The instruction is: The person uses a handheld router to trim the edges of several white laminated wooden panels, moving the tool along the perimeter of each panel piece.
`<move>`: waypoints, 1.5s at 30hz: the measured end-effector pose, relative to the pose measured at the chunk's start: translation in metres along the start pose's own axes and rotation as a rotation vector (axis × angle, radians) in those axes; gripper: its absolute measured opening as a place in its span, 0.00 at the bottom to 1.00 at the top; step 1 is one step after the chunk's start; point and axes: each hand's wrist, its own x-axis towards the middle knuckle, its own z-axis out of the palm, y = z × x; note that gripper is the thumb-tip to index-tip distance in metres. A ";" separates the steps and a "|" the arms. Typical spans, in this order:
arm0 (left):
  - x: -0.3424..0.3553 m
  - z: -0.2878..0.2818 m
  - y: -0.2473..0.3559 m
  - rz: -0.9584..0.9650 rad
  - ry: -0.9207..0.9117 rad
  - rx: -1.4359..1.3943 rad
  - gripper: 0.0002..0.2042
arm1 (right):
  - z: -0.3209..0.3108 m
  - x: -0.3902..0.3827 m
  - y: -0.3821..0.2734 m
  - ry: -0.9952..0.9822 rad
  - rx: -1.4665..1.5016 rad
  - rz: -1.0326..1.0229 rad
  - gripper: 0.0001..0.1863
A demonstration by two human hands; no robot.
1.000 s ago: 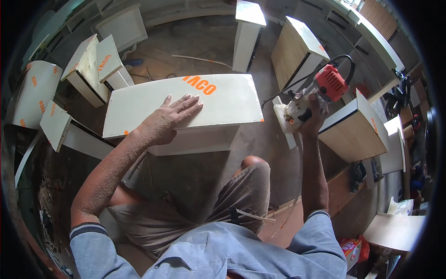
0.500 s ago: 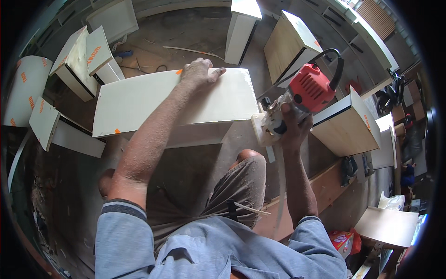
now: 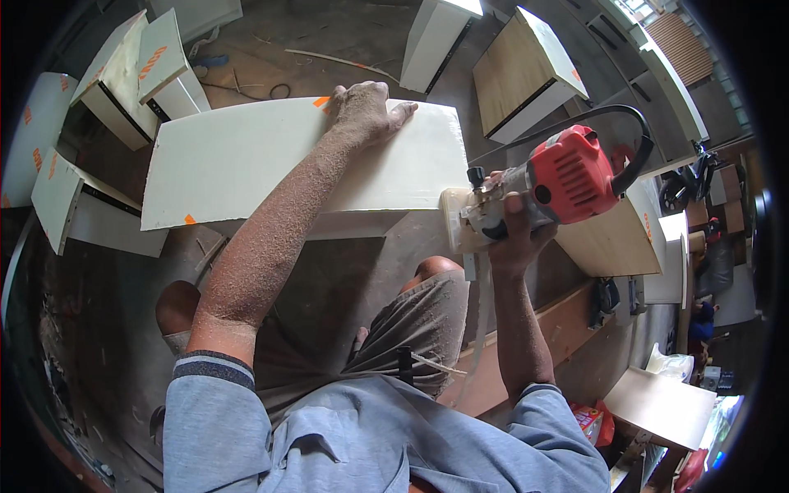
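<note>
A white drawer box (image 3: 238, 164) with small orange tape marks lies in front of me, its broad panel facing up. My left hand (image 3: 366, 113) grips the far edge of that panel, fingers curled over it and thumb pointing right; dust coats the forearm. In my right hand (image 3: 522, 234) is a red trim router (image 3: 571, 174), tipped on its side with the motor to the right. The router's pale base plate (image 3: 454, 220) is against the near right corner of the drawer box. Its bit is hidden. A black cord loops from the motor's end.
More drawer boxes stand around: one at far left (image 3: 107, 78), one at left (image 3: 99, 205), one at far centre (image 3: 440, 41) and one at far right (image 3: 526, 74). A wooden board (image 3: 518, 345) lies right of my knee. Wood strips and cords litter the floor.
The router has turned from upright-tilted to nearly sideways, its motor swinging right and down, and its base has moved slightly left. My left hand keeps its place on the panel edge.
</note>
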 end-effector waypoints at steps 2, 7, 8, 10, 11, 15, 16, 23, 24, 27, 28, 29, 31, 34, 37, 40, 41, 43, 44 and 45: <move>0.000 0.000 -0.001 -0.007 -0.008 0.004 0.30 | 0.002 0.002 0.007 0.017 0.015 0.001 0.20; 0.002 -0.001 0.001 0.002 -0.011 0.007 0.29 | 0.009 0.012 0.010 0.042 -0.007 -0.071 0.21; 0.004 -0.001 0.002 0.011 -0.012 0.007 0.29 | 0.010 0.014 0.008 0.040 -0.009 -0.071 0.21; 0.003 0.000 0.000 0.015 -0.015 0.010 0.30 | 0.012 0.016 0.007 0.036 -0.010 -0.055 0.21; 0.003 0.000 0.000 0.013 -0.011 0.012 0.29 | 0.013 0.017 0.009 0.034 -0.009 -0.054 0.21; 0.003 0.002 0.002 0.014 -0.002 0.013 0.29 | 0.014 0.020 0.011 0.050 0.001 -0.066 0.21; 0.002 0.002 0.002 0.012 -0.001 0.014 0.29 | 0.015 0.021 0.011 0.050 0.004 -0.062 0.21; 0.002 -0.006 0.005 0.003 -0.073 0.016 0.30 | 0.032 0.036 0.010 0.087 -0.034 -0.037 0.23; 0.002 -0.007 0.007 0.007 -0.121 0.028 0.31 | 0.031 0.040 0.013 0.081 -0.029 -0.032 0.23; 0.004 -0.007 0.010 -0.004 -0.128 0.024 0.31 | 0.040 0.052 0.018 0.104 -0.016 -0.057 0.24; 0.003 -0.005 0.008 -0.005 -0.127 0.024 0.31 | 0.044 0.056 0.020 0.135 -0.006 -0.085 0.25; 0.002 -0.003 0.007 0.014 -0.064 0.012 0.29 | 0.046 0.060 0.022 0.133 -0.005 -0.085 0.25; 0.001 -0.002 0.005 0.030 0.001 0.003 0.28 | 0.051 0.068 0.028 0.121 -0.067 -0.104 0.26; 0.001 -0.001 0.006 0.026 -0.019 -0.002 0.28 | 0.056 0.081 0.040 0.115 -0.082 -0.134 0.26; 0.002 -0.002 0.008 0.029 -0.004 -0.010 0.28 | 0.062 0.095 0.047 0.095 -0.088 -0.138 0.24; 0.002 -0.004 0.007 0.027 -0.049 -0.002 0.27 | 0.071 0.105 0.056 0.102 -0.040 -0.146 0.24; 0.001 -0.004 0.006 0.029 -0.033 -0.007 0.27 | 0.075 0.109 0.058 0.102 -0.037 -0.144 0.24; 0.000 -0.007 0.007 0.031 -0.015 -0.014 0.27 | 0.083 0.116 0.056 0.113 -0.044 -0.188 0.25; 0.002 -0.009 0.009 0.022 -0.072 0.004 0.26 | 0.085 0.119 0.059 0.113 -0.044 -0.188 0.25; 0.003 -0.010 0.009 0.012 -0.128 0.022 0.27 | 0.086 0.122 0.060 0.114 -0.035 -0.174 0.26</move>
